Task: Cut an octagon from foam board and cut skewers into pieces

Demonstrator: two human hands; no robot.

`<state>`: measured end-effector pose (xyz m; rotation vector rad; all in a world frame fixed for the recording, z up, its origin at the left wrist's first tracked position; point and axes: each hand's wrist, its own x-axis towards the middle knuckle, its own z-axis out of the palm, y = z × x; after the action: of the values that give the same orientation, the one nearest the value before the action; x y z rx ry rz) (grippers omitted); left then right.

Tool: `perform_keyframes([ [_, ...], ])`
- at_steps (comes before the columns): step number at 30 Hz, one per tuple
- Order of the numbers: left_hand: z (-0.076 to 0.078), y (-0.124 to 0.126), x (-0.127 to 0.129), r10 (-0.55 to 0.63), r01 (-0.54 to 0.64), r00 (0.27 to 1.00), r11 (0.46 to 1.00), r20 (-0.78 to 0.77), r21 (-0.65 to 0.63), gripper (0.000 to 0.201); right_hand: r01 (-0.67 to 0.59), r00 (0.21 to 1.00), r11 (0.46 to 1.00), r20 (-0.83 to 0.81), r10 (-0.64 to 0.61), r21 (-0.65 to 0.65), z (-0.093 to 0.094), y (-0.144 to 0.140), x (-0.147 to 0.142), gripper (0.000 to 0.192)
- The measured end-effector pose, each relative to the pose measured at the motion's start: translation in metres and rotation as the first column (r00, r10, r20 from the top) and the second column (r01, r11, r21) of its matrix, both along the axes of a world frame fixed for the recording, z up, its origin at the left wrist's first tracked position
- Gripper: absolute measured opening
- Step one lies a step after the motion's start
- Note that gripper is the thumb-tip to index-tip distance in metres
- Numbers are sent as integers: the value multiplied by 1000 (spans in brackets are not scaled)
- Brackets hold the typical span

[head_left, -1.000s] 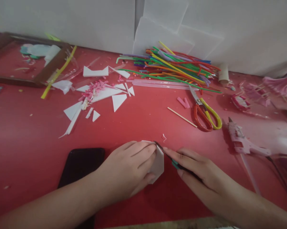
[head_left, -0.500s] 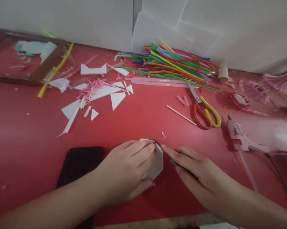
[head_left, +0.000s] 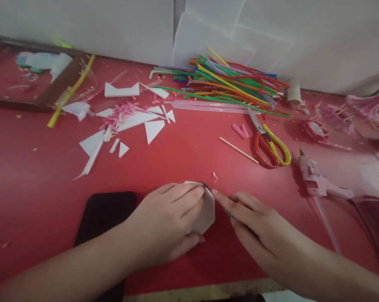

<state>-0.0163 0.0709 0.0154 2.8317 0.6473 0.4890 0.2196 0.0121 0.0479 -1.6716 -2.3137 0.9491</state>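
Note:
My left hand (head_left: 173,222) presses a many-sided piece of white board (head_left: 206,214) against the red table, its fingers together across the top and its thumb at the near edge. My right hand (head_left: 255,222) is closed round a craft knife (head_left: 208,188), of which a thin dark blade and a bit of green handle show. The blade lies along the upper right edge of the board, close to my left fingertips. Most of the handle is hidden in my right hand. A thin white shaving (head_left: 215,178) rests just beyond the blade.
A black phone (head_left: 104,214) lies by my left forearm. Scissors (head_left: 266,147), a thin stick (head_left: 239,150) and a glue gun (head_left: 318,180) are to the right. White offcuts (head_left: 154,131), pipe cleaners (head_left: 227,82) and a brown frame (head_left: 47,98) lie farther back.
The view has shifted very slightly. Both hands keep nearly the same pose, with the blade still at the board's upper right edge.

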Motion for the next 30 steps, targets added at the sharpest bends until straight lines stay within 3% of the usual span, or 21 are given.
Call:
perform_keyframes([
  [7,2,0,0,10,-10,1000,1000,-12,-23,52,0,999,999,34,-1,38,-7,-3,8,63],
  [17,1,1,1,4,-4,1000,1000,3,-1,51,2,999,1000,-37,-2,-12,1,4,8,59],
  [24,1,1,1,2,-2,1000,1000,13,-24,55,-210,974,978,-85,209,-6,14,3,6,50],
  [27,1,1,1,0,0,1000,1000,19,-20,56,-271,961,960,-45,274,67,19,4,7,55],
  [30,1,1,3,-1,2,1000,1000,19,-23,56,-406,913,893,38,406,193,15,0,11,54],
])
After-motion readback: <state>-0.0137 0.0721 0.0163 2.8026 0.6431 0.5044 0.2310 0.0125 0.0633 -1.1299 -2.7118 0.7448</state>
